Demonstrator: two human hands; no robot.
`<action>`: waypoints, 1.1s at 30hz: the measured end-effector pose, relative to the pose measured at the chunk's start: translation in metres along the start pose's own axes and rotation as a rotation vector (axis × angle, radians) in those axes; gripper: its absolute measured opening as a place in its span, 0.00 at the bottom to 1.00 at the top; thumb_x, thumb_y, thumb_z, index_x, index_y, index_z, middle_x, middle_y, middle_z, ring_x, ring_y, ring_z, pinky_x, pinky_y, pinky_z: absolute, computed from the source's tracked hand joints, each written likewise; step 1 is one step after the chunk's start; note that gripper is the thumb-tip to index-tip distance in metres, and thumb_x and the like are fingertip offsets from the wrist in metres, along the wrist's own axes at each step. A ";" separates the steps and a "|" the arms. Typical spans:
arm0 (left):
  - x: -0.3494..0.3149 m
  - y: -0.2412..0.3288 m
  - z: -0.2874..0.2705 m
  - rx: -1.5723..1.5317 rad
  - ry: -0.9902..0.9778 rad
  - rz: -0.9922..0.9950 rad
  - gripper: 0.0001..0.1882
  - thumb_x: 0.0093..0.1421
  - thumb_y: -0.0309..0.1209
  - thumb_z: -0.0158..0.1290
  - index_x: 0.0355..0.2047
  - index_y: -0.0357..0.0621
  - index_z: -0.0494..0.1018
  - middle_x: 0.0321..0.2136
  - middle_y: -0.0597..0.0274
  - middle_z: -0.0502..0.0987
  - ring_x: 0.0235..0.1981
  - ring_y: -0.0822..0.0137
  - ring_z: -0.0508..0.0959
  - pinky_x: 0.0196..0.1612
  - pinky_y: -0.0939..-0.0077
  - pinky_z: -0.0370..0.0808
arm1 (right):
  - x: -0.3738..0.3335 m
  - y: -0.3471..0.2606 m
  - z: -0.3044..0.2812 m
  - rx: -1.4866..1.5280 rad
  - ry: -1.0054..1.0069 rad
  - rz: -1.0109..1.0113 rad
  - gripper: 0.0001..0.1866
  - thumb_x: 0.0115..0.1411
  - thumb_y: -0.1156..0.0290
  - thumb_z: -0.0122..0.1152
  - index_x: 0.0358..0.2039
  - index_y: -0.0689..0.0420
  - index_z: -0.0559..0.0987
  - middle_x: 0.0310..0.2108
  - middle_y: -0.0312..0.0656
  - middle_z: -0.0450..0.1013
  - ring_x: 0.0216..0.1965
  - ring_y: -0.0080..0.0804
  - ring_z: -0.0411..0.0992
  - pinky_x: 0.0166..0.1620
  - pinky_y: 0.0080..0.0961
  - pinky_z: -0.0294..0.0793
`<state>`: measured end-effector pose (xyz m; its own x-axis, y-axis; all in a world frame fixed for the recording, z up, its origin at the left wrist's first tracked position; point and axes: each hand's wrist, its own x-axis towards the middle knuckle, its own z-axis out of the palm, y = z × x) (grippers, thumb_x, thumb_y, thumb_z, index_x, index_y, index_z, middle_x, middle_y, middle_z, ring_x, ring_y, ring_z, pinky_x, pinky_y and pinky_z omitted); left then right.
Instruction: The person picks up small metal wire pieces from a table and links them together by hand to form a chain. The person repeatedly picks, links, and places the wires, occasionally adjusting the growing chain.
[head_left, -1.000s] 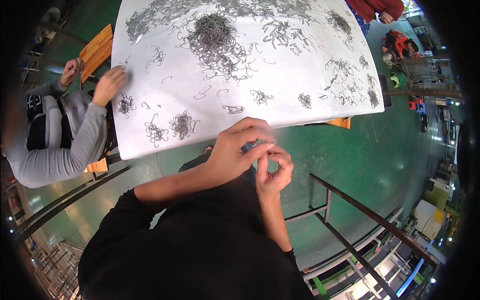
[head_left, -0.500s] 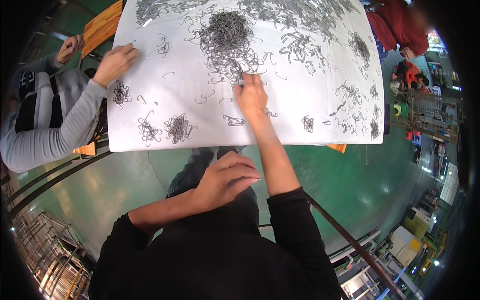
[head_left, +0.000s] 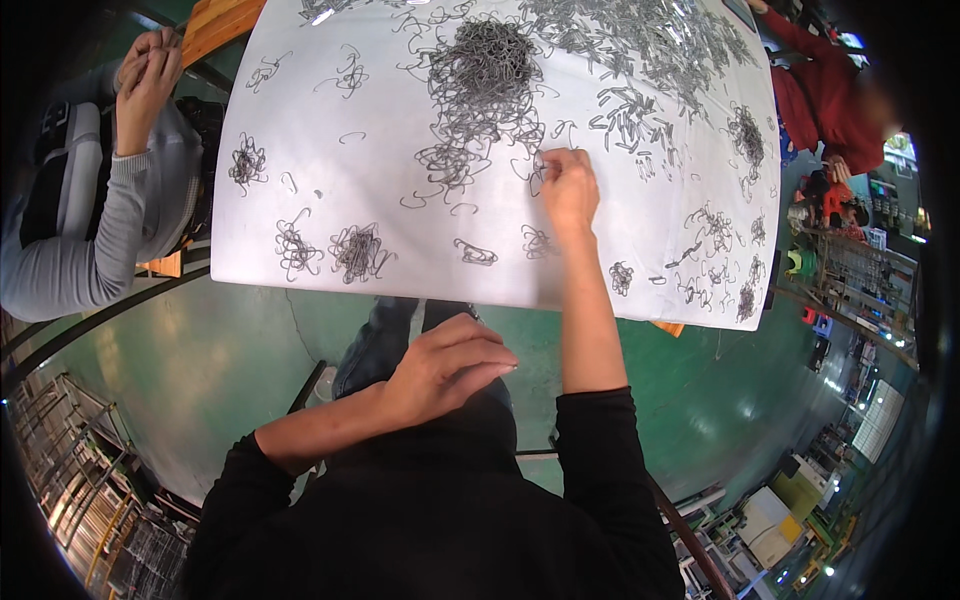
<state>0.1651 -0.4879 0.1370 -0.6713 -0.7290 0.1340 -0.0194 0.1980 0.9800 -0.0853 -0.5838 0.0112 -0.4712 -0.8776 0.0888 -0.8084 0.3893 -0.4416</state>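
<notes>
My right hand (head_left: 571, 195) reaches over the white tabletop (head_left: 380, 195), its fingers pinched together on a thin, dark wire hook (head_left: 536, 177) at the edge of a loose spread. Just beyond rises a dense heap of the same bent hooks (head_left: 485, 65), trailing toward me into a smaller tangle (head_left: 447, 165). In front of my body, off the table's near edge, is my left hand (head_left: 450, 365). Its fingers are pressed together against the thumb; whatever the tips hold is too small to make out.
Small hook clusters (head_left: 360, 252) dot the near edge. Flat, dark metal pieces (head_left: 640, 45) cover the far right. A co-worker in grey (head_left: 75, 240) sits at the left with hands (head_left: 148, 75) together; a person in red (head_left: 825, 105) is at the far right.
My right hand has moved right, away from the heap, and hooks now lie beside its fingertips. My left hand stays nearly still. The grey-sleeved co-worker's hand has drawn back off the table.
</notes>
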 end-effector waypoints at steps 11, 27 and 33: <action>-0.003 0.002 0.002 0.020 0.031 -0.006 0.10 0.50 0.21 0.62 0.34 0.43 0.79 0.31 0.61 0.75 0.31 0.64 0.76 0.31 0.74 0.75 | 0.024 0.006 -0.011 0.004 -0.275 0.205 0.06 0.52 0.65 0.64 0.31 0.48 0.83 0.31 0.37 0.79 0.34 0.37 0.77 0.38 0.34 0.75; -0.012 0.002 0.009 0.006 -0.025 0.027 0.09 0.52 0.20 0.61 0.34 0.41 0.79 0.33 0.57 0.76 0.30 0.66 0.77 0.31 0.77 0.75 | 0.028 -0.001 -0.004 0.282 -0.478 0.266 0.11 0.55 0.68 0.57 0.36 0.58 0.80 0.35 0.43 0.77 0.38 0.38 0.75 0.42 0.32 0.72; -0.014 0.001 0.008 0.002 -0.022 0.017 0.09 0.52 0.20 0.61 0.35 0.42 0.79 0.33 0.58 0.76 0.30 0.66 0.77 0.31 0.76 0.75 | 0.003 0.018 -0.021 0.687 -0.482 0.391 0.07 0.58 0.67 0.55 0.33 0.55 0.77 0.19 0.27 0.61 0.21 0.15 0.55 0.25 0.16 0.54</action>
<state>0.1687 -0.4718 0.1348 -0.6879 -0.7107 0.1473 -0.0091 0.2113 0.9774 -0.1090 -0.5737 0.0220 -0.3437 -0.8003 -0.4914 -0.1633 0.5662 -0.8079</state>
